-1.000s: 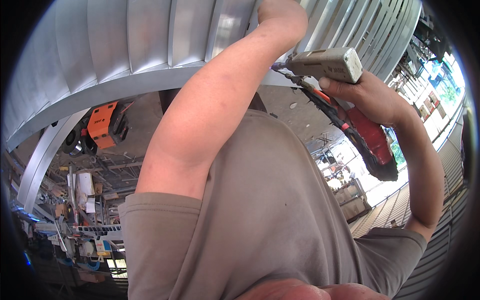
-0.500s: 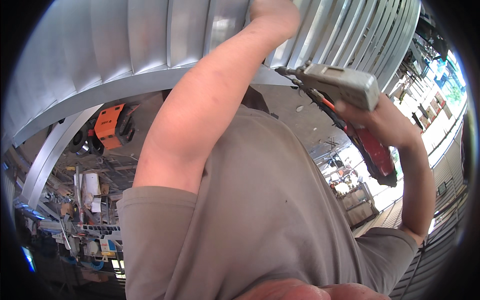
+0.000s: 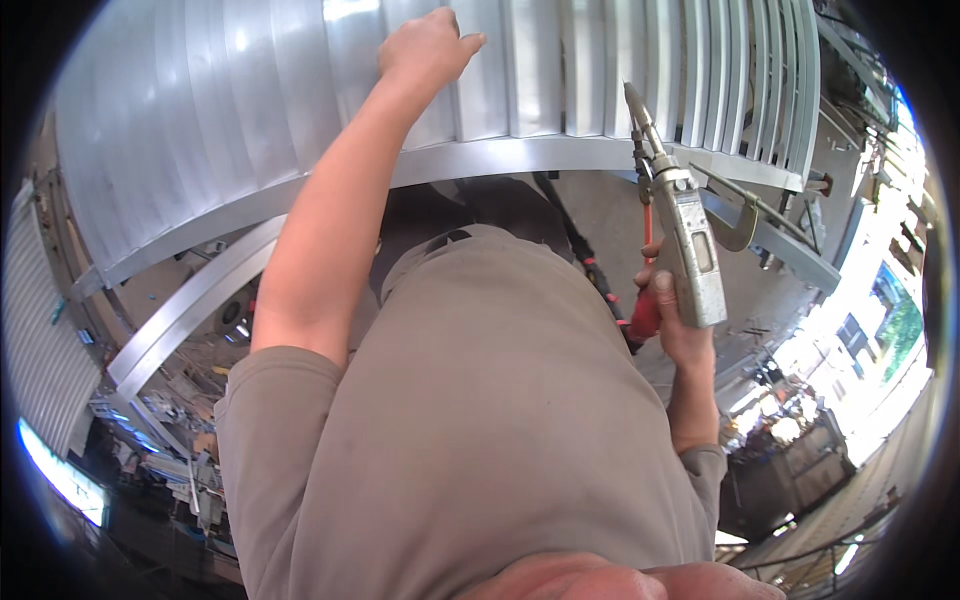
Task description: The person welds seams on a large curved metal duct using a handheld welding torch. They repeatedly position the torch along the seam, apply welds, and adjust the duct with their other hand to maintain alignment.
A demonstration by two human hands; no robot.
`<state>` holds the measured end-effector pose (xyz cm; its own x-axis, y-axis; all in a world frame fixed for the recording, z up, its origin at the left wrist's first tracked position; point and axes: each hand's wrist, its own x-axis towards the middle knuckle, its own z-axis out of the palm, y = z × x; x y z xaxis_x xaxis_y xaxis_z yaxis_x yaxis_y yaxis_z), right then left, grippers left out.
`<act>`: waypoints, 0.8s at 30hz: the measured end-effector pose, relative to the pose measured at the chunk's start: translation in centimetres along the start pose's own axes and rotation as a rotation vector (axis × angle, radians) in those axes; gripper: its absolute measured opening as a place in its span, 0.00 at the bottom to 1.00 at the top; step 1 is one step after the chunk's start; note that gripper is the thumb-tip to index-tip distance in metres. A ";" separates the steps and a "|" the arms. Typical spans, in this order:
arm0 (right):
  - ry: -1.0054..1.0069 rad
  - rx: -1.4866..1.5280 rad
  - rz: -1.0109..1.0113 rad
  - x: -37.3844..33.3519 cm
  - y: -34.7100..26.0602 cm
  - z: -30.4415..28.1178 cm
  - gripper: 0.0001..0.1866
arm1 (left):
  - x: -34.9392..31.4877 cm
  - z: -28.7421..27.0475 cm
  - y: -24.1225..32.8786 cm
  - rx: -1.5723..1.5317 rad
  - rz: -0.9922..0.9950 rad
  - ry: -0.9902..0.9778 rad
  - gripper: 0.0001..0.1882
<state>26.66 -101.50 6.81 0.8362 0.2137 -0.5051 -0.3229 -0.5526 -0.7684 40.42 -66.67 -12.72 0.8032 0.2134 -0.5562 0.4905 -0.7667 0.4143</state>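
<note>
My left hand (image 3: 430,50) is over a row of silver metal slats (image 3: 540,70), its fingers curled and the thumb pointing right. Whatever it may hold is hidden. My right hand (image 3: 680,310) grips a gun-shaped power tool (image 3: 690,240) with a worn grey metal body, a red handle and a narrow pointed nose. That nose points up and away, over the near edge of the slats. An orange-red line runs along the tool's left side. In front of my body, a curved-looking metal rail (image 3: 480,155) borders the slats.
A silver beam (image 3: 190,300) slants down at the left. Right of the tool, a curved metal bracket (image 3: 745,225) and a bar project from the frame. A dark strap or cord with red marks (image 3: 590,265) hangs below the rail. Cluttered workshop goods stand on both sides.
My left hand has moved left across the slats. My right hand has brought the power tool inward, and its nose has swung from pointing left to pointing away from me. My view has shifted.
</note>
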 end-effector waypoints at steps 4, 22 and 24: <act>0.069 0.154 -0.035 -2.7 6.4 -1.9 0.24 | -2.1 4.3 3.9 -0.140 0.041 0.113 0.34; 0.036 0.123 -0.061 -2.3 8.6 -5.2 0.39 | 0.5 5.6 5.9 -0.017 -0.197 -0.104 0.27; 0.069 0.216 0.004 -1.3 7.5 -3.7 0.40 | 0.4 5.0 5.9 -0.043 -0.177 -0.133 0.26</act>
<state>24.74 -108.91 3.15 0.8608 0.1523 -0.4856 -0.4073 -0.3660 -0.8367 41.97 -74.10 -14.07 0.6530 0.2585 -0.7119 0.6361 -0.6973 0.3303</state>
